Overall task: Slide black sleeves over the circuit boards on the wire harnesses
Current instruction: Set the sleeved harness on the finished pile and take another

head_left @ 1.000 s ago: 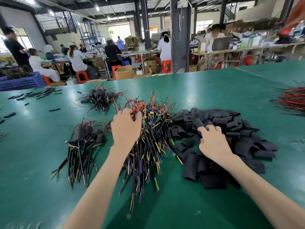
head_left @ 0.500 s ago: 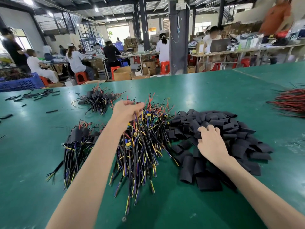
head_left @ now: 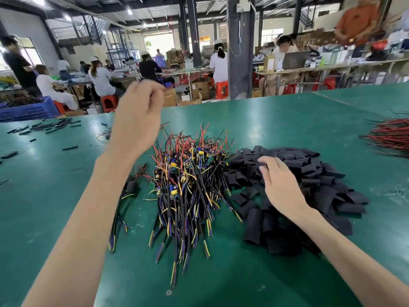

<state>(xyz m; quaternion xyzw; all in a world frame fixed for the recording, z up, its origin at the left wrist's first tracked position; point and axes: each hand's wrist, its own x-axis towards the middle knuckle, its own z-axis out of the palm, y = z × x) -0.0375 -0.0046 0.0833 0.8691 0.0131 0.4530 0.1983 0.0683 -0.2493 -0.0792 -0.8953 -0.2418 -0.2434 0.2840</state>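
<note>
Wire harnesses (head_left: 188, 185) beside black sleeves (head_left: 309, 171).
Left hand (head_left: 137, 120) raised, grip unreadable; right hand (head_left: 278, 185) spread loosely on sleeves.

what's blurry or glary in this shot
Head view: the raised left hand is smeared by motion blur at its fingers; the right hand and wire harnesses look sharper; soft glare sits on the green table at left; wide-angle distortion stretches the frame's edges.
</note>
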